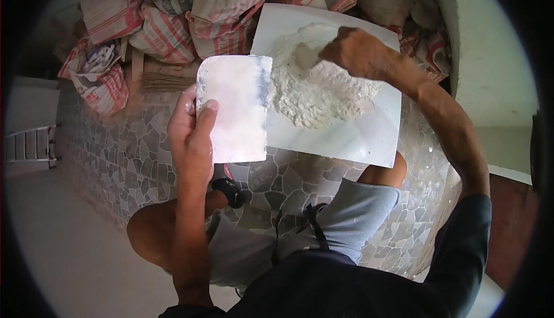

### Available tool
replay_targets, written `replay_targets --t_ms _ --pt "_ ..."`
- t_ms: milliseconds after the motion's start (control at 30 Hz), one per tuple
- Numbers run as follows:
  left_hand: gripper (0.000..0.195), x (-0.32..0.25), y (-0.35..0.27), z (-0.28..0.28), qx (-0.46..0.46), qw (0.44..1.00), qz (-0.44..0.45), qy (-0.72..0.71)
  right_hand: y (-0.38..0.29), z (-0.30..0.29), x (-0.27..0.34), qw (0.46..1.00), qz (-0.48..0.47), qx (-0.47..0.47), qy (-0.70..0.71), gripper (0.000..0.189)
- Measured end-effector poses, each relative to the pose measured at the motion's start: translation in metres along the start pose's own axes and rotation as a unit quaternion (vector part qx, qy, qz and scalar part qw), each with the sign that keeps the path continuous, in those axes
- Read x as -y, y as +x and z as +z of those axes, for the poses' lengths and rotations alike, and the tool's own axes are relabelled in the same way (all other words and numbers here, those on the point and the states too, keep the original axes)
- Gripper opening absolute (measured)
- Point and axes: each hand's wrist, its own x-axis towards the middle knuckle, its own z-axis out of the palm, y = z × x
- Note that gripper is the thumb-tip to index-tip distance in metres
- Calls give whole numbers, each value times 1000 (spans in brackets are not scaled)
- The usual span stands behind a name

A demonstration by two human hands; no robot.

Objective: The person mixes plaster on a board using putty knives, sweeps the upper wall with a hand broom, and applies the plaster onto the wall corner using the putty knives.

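My left hand (192, 132) grips the left edge of a flat, white rectangular plate (236, 114), its thumb lying across the face. Pale paste smears this plate, and one of its upper corners is rounded. To the right, a larger white sheet (333, 147) bears a spread heap of wet, off-white plaster-like paste (303, 106). My right hand (359, 54) is closed above the far part of the heap, around what looks like a scraper with a paste-coated blade (305, 56). The fingers hide its handle, and the blade touches the paste.
Several red-and-white printed sacks (164, 32) are piled beyond the sheet. An opened sack (99, 76) stands at left, near a bundle of thin sticks (166, 82). A metal ladder (30, 145) is at far left. Stone-patterned flooring (259, 175) lies below; a pale wall (493, 58) rises at right.
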Motion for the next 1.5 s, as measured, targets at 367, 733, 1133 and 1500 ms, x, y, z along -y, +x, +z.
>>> replay_targets --t_ms 367,733,1133,1500 --pt "33 3 -2 -11 17 1000 17 4 3 4 6 999 -8 24 28 29" --pt "34 -2 0 -16 3 1000 22 4 11 16 -16 997 36 51 51 41" --pt "30 -4 4 -15 -25 999 37 -2 24 11 5 1000 19 14 7 25" --pt "28 -7 4 -16 -29 998 47 -9 14 7 28 997 -64 -30 3 15"
